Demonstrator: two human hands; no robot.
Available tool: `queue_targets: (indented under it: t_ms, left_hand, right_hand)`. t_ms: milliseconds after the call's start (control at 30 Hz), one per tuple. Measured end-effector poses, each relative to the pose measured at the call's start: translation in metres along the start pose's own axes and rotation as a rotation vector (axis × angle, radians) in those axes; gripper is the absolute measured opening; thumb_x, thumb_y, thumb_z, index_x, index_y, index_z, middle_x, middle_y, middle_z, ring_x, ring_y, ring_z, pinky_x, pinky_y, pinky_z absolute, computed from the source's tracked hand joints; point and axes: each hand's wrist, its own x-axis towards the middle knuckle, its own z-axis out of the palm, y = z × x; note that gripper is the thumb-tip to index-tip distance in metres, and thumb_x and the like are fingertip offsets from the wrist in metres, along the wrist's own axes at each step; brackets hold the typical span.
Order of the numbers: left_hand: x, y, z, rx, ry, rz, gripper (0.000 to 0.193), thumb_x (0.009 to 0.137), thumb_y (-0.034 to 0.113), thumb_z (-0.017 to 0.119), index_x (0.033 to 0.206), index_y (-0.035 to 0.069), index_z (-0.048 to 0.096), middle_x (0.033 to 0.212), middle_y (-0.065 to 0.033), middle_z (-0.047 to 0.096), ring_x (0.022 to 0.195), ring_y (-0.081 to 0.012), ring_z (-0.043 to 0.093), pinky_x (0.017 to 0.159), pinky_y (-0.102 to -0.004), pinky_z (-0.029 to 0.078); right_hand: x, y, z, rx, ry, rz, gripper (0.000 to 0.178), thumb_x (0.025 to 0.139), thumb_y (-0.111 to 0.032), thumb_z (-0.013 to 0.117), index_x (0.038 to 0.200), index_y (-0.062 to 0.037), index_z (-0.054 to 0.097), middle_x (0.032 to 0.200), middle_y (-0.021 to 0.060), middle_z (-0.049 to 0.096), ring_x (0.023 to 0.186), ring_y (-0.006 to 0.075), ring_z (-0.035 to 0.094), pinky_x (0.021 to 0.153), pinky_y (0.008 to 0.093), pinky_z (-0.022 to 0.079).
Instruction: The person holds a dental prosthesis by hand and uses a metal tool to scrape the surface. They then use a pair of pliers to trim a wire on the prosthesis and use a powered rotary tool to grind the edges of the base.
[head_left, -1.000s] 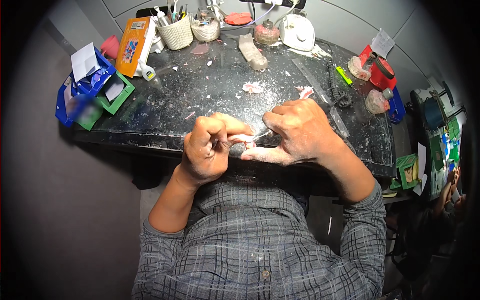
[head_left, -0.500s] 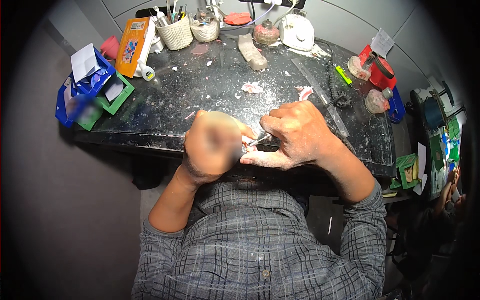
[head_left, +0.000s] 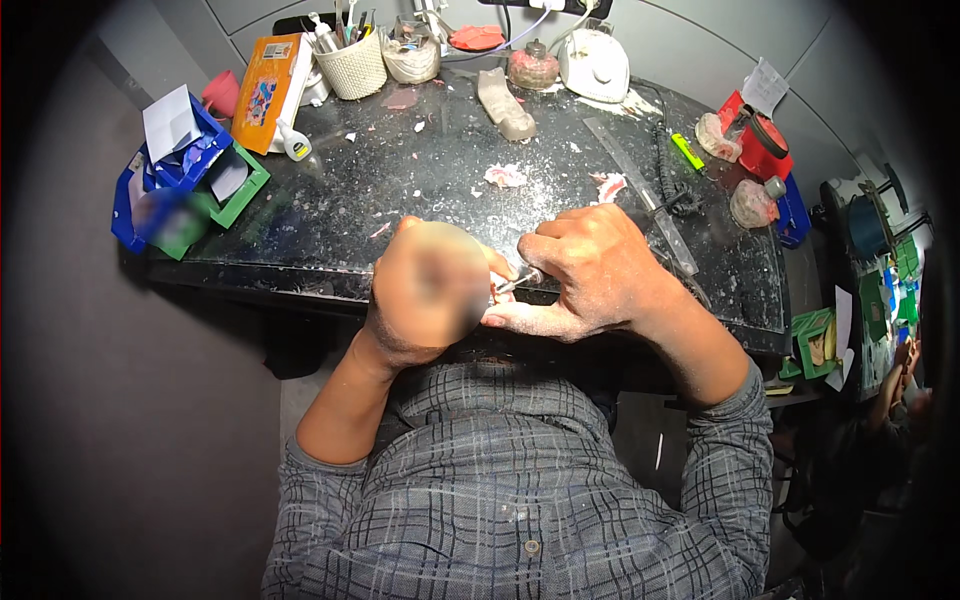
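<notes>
Close together over the table's near edge, my two hands meet at a small piece of work. My left hand is closed around a small red-and-white piece that looks like part of a denture; a blurred patch covers much of this hand, and most of the piece is hidden. In my right hand, the curled fingers grip a slim metal handpiece, whose tip points left at the piece. My right thumb stretches across to the piece beside my left fingers. White dust coats the right hand.
White dust and scraps lie on the black table. A clear ruler and coiled cord lie to the right, near a green highlighter. Dental casts stand far right. Blue and green bins are left; a tool basket stands behind.
My left hand has shifted very slightly to the right. Both hands keep their hold, and the things on the table have not moved.
</notes>
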Motion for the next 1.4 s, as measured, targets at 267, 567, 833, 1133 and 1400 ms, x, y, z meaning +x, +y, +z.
queue_targets:
  t_ms: [267, 567, 833, 1133, 1400]
  left_hand:
    - [0.001, -0.001, 0.001, 0.017, -0.008, 0.007, 0.032, 0.099, -0.006, 0.064, 0.096, 0.006, 0.035, 0.095, -0.0211, 0.076, 0.085, -0.0146, 0.071, 0.077, -0.0291, 0.058]
    - [0.0, -0.002, 0.002, 0.015, 0.009, -0.014, 0.032, 0.1, -0.004, 0.065, 0.096, 0.006, 0.035, 0.093, -0.02, 0.076, 0.083, -0.0138, 0.071, 0.075, -0.0282, 0.058]
    - [-0.006, -0.012, 0.002, 0.027, 0.097, 0.016, 0.026, 0.1, -0.004, 0.064, 0.103, 0.004, 0.039, 0.106, -0.0228, 0.071, 0.088, -0.016, 0.072, 0.078, -0.0288, 0.06]
    - [0.004, -0.012, -0.006, 0.442, 0.017, 0.356, 0.039, 0.081, -0.017, 0.07, 0.112, 0.001, 0.055, 0.106, -0.0184, 0.072, 0.099, -0.0309, 0.072, 0.085, -0.0405, 0.057]
    - [0.001, -0.003, 0.0, 0.436, 0.1, 0.174, 0.022, 0.091, -0.009, 0.07, 0.112, -0.004, 0.067, 0.103, -0.0181, 0.075, 0.094, -0.0291, 0.076, 0.081, -0.034, 0.06]
  right_hand:
    - [-0.001, 0.002, 0.002, 0.014, 0.011, 0.005, 0.073, 0.082, -0.073, 0.072, 0.059, -0.0044, 0.061, 0.053, 0.012, 0.06, 0.047, 0.0313, 0.062, 0.047, 0.0416, 0.049]
    - [-0.001, 0.002, 0.002, 0.012, -0.002, 0.004, 0.071, 0.082, -0.07, 0.073, 0.059, -0.0042, 0.061, 0.053, 0.0122, 0.06, 0.048, 0.0324, 0.063, 0.047, 0.0421, 0.05]
    - [-0.002, 0.01, -0.014, 0.272, 0.016, 0.039, 0.054, 0.079, -0.049, 0.086, 0.07, -0.0033, 0.059, 0.062, 0.0147, 0.061, 0.054, 0.0317, 0.064, 0.051, 0.0403, 0.05]
    - [-0.005, 0.02, -0.003, 0.366, 0.125, -0.004, 0.023, 0.074, -0.008, 0.077, 0.095, -0.0056, 0.068, 0.074, 0.013, 0.067, 0.064, 0.03, 0.069, 0.058, 0.0386, 0.055]
    - [-0.004, 0.019, -0.001, 0.431, 0.164, -0.044, 0.022, 0.077, -0.015, 0.081, 0.091, -0.0057, 0.067, 0.071, 0.0118, 0.065, 0.061, 0.0286, 0.067, 0.056, 0.0374, 0.053]
